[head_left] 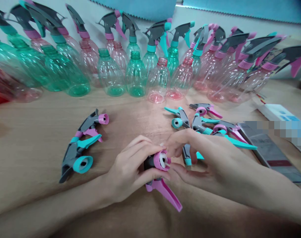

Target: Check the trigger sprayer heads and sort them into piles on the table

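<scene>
My left hand [134,165] is wrapped around a grey trigger sprayer head [149,162], whose pink collar faces up towards me. Its pink trigger lever [169,195] sticks out below my left thumb. My right hand [202,155] is curled at the right side of the collar, thumb and forefinger close to its rim. A short pale piece [167,164] shows between the collar opening and my right thumb; I cannot tell exactly what it is. Just beyond my right fingers lie more loose sprayer heads [182,117], some with turquoise parts and others with pink.
Two sprayer heads [77,158] lie at the left. Along the back stand several green bottles [135,76] and pink bottles [158,82], some open-necked, others topped with sprayer heads. A dark flat phone-like object [271,155] lies at the right beside a white box [280,114].
</scene>
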Available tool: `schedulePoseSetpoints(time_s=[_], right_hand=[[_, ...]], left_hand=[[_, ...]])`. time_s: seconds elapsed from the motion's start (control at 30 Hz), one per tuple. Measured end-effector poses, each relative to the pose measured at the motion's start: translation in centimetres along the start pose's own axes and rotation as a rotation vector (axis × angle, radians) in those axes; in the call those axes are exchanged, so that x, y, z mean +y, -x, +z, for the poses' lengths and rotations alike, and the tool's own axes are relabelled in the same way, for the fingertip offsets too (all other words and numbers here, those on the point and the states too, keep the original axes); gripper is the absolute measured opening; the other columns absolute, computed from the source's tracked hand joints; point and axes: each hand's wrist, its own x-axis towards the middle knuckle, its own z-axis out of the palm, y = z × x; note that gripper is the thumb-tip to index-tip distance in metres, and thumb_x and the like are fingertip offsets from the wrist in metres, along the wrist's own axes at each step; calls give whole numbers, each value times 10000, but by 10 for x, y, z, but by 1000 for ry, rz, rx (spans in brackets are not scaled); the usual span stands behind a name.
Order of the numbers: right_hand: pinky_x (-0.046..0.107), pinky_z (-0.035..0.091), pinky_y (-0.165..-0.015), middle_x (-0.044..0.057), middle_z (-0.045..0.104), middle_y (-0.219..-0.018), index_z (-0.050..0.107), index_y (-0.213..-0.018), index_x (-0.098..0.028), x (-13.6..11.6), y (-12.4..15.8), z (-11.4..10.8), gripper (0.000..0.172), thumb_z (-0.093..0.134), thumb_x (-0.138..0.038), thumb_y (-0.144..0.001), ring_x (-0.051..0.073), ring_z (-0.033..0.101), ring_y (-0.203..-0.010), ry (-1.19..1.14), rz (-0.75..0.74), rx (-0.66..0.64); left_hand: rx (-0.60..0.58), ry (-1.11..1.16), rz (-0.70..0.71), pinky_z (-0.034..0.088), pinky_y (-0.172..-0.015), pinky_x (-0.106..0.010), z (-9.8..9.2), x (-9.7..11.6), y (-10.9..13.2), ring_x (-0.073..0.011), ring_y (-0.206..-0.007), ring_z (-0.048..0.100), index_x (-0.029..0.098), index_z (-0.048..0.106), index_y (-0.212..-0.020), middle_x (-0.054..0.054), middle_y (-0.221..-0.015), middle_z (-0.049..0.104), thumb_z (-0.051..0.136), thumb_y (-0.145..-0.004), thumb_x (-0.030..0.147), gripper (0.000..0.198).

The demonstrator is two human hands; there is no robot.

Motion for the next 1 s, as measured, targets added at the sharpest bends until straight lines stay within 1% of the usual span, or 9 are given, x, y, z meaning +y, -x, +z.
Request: schedulePoseSetpoints(time_s=[0.17,0.3,0.43,0.5,0.6,0.7,0.8,0.87,1.0], right_hand=[[157,399,-535,-65,567,-855,438,-1082,-254,-1,-2,6,370,632,-159,-782,52,508,-612,-37,27,39],[140,427,-580,-57,575,-919,440,-1040,-238,-3,-5,11,347,653,-190,-770,42,541,-671,-108,16,74],[140,422,-572,-68,576,-891,443,-1038,-241,-4,-8,12,356,667,-204,-764,42,547,-670,-114,11,101],[150,416,-561,-60,577,-894,447,-1037,-242,-4,-7,10,333,652,-198,-779,47,548,-670,-98,23,64],[176,400,-547,-60,578,-874,448,-1014,-252,-3,-4,4,274,611,-181,-805,61,553,-667,-28,32,0],[202,376,-518,-69,571,-814,442,-1017,-267,-3,-2,-2,249,582,-196,-824,80,552,-645,38,46,-42],[211,371,-515,-68,576,-811,437,-1022,-270,-4,-2,-3,238,552,-187,-830,88,548,-636,31,55,-83],[207,381,-532,-61,589,-852,444,-1041,-266,-5,-2,-1,267,555,-168,-820,85,554,-655,-2,56,-70],[187,392,-539,-41,620,-946,447,-1079,-250,-4,-5,9,321,589,-162,-804,78,557,-677,-42,0,29]], left_hand=[[8,-2,-11,499,-741,-332,0,0,-2,-187,-837,559,171,556,-1069,-45,-860,637,617,-852,370,301],[-8,-5,29,510,-724,-338,1,-1,-1,-189,-805,565,151,554,-1037,-57,-836,635,601,-857,393,306],[-39,7,31,509,-713,-328,1,0,0,-189,-800,569,131,556,-1034,-70,-833,641,563,-879,396,307],[-62,14,8,510,-713,-326,1,1,-1,-189,-800,570,140,561,-1024,-63,-831,638,587,-863,393,301],[-46,16,16,510,-732,-330,0,2,-2,-187,-809,567,153,542,-1064,-47,-835,629,642,-832,366,331],[-44,-12,10,507,-736,-322,0,2,-2,-180,-817,570,165,527,-1106,-33,-826,626,635,-839,369,353],[-57,-23,23,501,-750,-320,-1,1,-1,-181,-835,573,168,522,-1116,-33,-841,632,644,-832,367,367],[-49,-30,40,498,-756,-320,-1,1,-2,-184,-840,569,162,519,-1105,-39,-850,633,656,-824,361,371],[-22,-57,52,499,-722,-319,-1,2,-4,-183,-807,567,166,524,-1059,-40,-817,627,598,-855,396,316]])
